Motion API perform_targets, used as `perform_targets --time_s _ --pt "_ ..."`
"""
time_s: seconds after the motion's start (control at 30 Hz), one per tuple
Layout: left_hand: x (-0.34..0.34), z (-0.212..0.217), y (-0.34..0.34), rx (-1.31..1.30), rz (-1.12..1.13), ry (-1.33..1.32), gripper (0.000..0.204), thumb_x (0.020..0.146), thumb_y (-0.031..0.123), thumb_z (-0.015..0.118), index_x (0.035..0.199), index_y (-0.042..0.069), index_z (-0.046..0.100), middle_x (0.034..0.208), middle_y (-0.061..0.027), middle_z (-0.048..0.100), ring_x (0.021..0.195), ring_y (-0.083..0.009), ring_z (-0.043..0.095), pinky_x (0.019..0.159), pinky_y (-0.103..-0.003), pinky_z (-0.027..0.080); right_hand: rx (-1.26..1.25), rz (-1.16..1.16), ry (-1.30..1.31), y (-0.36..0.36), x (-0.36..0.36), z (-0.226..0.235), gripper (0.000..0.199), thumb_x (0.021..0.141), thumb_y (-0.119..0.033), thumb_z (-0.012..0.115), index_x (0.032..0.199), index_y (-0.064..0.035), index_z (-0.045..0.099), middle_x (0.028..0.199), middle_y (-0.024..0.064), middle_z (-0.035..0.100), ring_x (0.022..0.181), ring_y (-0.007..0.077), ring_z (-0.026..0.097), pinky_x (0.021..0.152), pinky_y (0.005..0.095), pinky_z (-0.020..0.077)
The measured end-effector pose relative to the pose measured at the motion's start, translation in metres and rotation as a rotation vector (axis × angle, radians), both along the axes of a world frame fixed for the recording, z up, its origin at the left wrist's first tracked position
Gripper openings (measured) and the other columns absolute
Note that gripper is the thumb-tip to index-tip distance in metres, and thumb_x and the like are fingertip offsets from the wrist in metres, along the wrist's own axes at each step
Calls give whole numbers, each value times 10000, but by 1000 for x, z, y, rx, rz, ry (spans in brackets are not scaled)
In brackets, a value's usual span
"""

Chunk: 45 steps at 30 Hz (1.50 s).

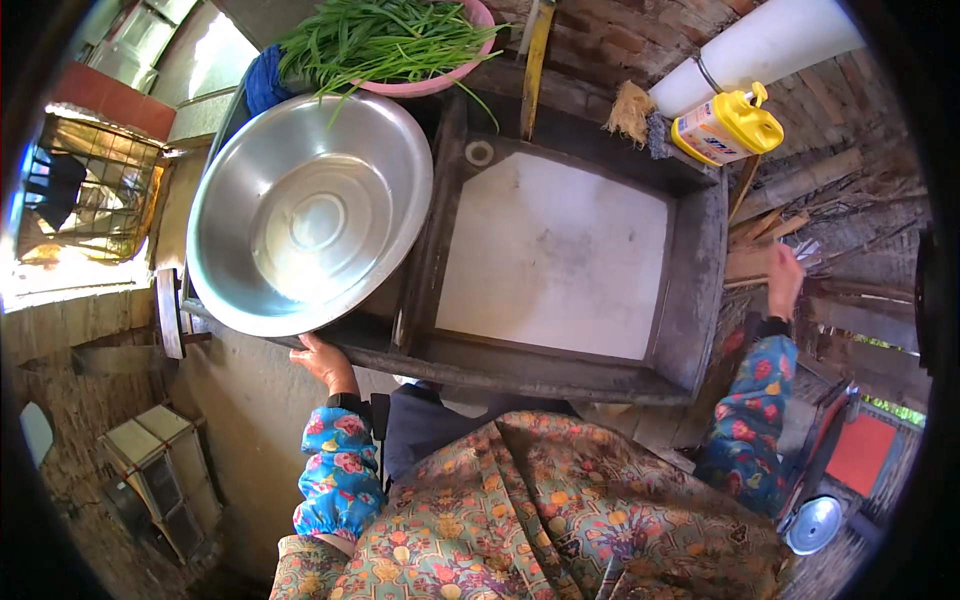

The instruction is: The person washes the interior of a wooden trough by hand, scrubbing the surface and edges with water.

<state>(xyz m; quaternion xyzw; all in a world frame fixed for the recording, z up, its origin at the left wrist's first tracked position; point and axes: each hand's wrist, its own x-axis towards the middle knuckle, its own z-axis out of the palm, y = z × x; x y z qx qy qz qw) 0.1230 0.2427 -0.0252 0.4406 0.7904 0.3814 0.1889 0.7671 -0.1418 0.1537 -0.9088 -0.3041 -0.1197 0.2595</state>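
Observation:
A wide, shallow metal basin (400, 240) sits tilted over the left compartment of a dark double sink (560, 380). A little water seems to lie in its bottom. My left hand (328, 366) is at the sink's front edge, just under the basin's near rim, with thumb and fingers apart; whether it touches the rim I cannot tell. Out past the sink's right side, my right hand (785, 282) is raised with its fingers closed together. Something small and shiny (803, 250) shows by its fingertips, too unclear to name.
The right compartment holds cloudy whitish water (560, 250). Behind the basin stands a pink bowl (450, 80) of long green leaves (380, 40), beside a blue cloth (264, 80). A yellow jug (727, 128) and brown scrubbing fibre (629, 112) sit at the back right corner.

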Motion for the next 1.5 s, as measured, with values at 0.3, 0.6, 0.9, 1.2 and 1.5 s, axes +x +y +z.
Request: perform_targets --time_s 0.3,0.6,0.9,1.2,1.5 --pt "7 4 5 -135 4 -130 596 866 376 419 1132 -134 264 1104 -345 353 1022 -418 412 852 -424 353 -84 578 443 231 -151 -139 179 763 -113 525 917 -34 571 676 108 559 633 209 553 599 310 439" --pt "-13 -2 0 49 -16 -58 436 883 303 397 1034 -105 381 975 -227 436 891 -323 445 828 -393 356 -443 392 986 409 -231 -189 443 720 -174 488 1144 -61 432 1012 204 559 961 328 533 810 400 418" --pt "36 13 0 145 -276 -336 327 873 171 426 1074 -81 484 1050 -151 523 908 -228 502 817 -358 409 -543 430 273 465 -143 -353 439 755 -200 486 1144 -1 440 943 211 582 878 348 579 710 442 475" --pt "22 46 -13 -6 -91 -432 365 875 192 425 1145 -53 432 1130 -149 492 972 -233 496 869 -341 399 -728 452 399 516 -185 -354 317 762 -168 467 1030 0 496 914 208 586 843 350 576 709 433 469" --pt "48 56 0 22 -212 -326 367 870 220 436 1102 -63 463 1079 -167 516 926 -233 510 851 -356 412 -525 486 453 450 -207 -303 227 768 -137 447 916 0 552 885 205 590 807 351 573 709 424 462"
